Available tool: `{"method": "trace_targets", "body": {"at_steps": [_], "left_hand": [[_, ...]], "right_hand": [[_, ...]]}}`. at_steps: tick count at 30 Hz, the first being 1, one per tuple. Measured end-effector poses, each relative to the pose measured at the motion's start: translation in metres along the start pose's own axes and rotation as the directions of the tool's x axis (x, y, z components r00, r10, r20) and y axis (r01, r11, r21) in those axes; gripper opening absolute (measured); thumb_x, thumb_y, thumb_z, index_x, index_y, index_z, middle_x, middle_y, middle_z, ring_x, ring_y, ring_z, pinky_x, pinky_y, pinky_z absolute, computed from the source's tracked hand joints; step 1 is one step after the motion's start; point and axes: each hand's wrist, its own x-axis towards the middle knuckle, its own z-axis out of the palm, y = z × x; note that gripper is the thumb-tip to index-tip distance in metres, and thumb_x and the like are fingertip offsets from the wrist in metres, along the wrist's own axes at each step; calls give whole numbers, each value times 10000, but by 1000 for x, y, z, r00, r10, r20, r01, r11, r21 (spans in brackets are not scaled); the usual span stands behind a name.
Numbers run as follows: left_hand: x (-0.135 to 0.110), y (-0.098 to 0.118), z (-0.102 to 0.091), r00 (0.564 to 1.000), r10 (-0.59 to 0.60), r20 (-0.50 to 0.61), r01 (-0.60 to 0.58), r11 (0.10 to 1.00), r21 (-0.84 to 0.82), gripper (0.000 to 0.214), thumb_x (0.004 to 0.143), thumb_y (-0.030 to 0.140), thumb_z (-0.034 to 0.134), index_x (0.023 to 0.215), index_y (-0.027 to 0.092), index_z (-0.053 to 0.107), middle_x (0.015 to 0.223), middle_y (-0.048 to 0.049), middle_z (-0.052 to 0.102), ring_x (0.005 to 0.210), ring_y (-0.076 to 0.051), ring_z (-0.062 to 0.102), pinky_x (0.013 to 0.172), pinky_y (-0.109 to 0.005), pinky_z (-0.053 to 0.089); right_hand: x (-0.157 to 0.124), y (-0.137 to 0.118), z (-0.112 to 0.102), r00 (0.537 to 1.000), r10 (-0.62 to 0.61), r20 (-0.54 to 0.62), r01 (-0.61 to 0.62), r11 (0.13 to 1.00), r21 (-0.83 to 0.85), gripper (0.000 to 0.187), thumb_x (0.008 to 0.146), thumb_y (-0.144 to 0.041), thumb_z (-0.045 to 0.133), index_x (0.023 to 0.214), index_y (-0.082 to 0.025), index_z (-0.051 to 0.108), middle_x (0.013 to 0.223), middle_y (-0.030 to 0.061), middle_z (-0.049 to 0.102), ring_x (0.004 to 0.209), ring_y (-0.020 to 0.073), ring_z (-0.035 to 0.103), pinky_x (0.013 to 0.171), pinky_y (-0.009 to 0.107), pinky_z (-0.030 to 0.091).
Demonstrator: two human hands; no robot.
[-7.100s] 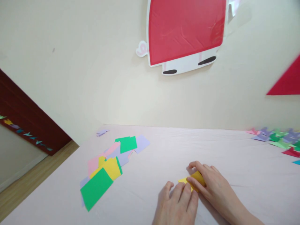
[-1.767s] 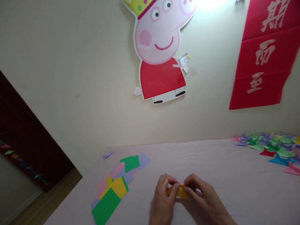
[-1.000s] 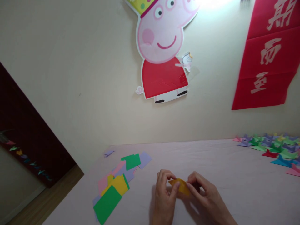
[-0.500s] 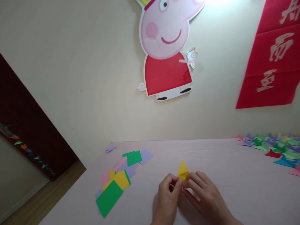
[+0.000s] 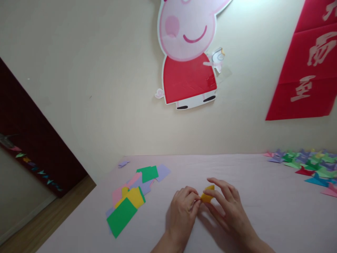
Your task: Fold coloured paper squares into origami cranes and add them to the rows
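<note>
A small folded yellow paper [image 5: 207, 195] is held between both my hands just above the pale pink table [image 5: 263, 211]. My left hand [image 5: 182, 212] pinches its left edge with thumb and fingers. My right hand [image 5: 226, 207] grips its right side, fingers curled over the top, so most of the paper is hidden.
A loose pile of coloured paper squares [image 5: 131, 198], green, yellow, pink and lilac, lies to the left of my hands. Several folded paper figures [image 5: 308, 165] cover the table's far right. A cartoon pig cutout [image 5: 189, 52] and a red banner [image 5: 308, 66] hang on the wall behind.
The yellow paper stood up as a pointed shape half a second ago; now it is pressed low and mostly covered by my fingers. The view has tilted slightly downward.
</note>
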Motion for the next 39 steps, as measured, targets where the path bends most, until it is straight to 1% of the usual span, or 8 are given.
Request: {"method": "trace_targets", "body": {"at_steps": [5,8,12,14,16,22,31,39], "left_hand": [[0,3,-1,1000,8,-2,-8,1000,20,159,889,104,580,883,244,656,978,8,661,910,-185,589,835,-317,414],[-1,4,0,1000,-23,4,23,999,-27,146,888,110,594,881,243,655,980,19,671,921,-177,590,849,-314,405],[0,2,2,999,-45,9,46,987,-152,116,875,129,626,845,236,654,968,31,693,925,-168,602,863,-307,396],[1,1,4,998,-60,5,60,981,-187,109,865,134,637,815,231,651,934,32,702,895,-170,606,858,-311,393],[1,1,5,997,-78,8,78,978,-192,113,853,133,645,783,222,643,886,31,703,858,-173,605,852,-318,390],[2,4,6,998,-55,25,58,990,-128,121,842,115,640,793,225,639,843,29,689,842,-181,586,828,-322,381],[0,7,5,999,-28,41,30,998,-53,119,856,126,623,790,223,643,846,10,686,854,-192,576,835,-338,368],[3,4,6,991,-128,37,132,983,-129,110,856,173,616,755,212,633,793,23,672,806,-178,582,806,-318,374]], "right_hand": [[-1,3,0,998,33,62,-36,998,46,184,862,-152,564,960,-286,644,1222,50,614,1112,257,515,918,398,403],[-2,5,0,991,52,120,-71,984,165,167,864,-171,563,956,-287,641,1202,43,640,1124,252,527,930,399,410],[-3,5,2,947,207,244,-293,871,395,75,896,-258,548,897,-257,623,1106,63,668,1055,233,586,901,377,461],[-4,5,4,917,283,282,-388,798,461,107,905,-305,546,847,-243,611,980,59,669,955,222,608,850,357,481],[-4,4,5,900,321,295,-430,762,485,134,900,-330,560,813,-237,602,892,46,649,895,217,598,817,346,480],[-3,4,4,905,301,302,-419,759,499,83,876,-320,605,848,-242,617,904,37,625,923,222,552,846,360,442],[-1,2,3,890,308,335,-441,768,465,154,889,-330,570,769,-236,589,829,34,621,860,227,553,848,390,425],[6,-3,-1,833,398,384,-551,652,520,169,845,-321,582,721,-208,606,726,6,595,693,173,556,654,277,451]]}}
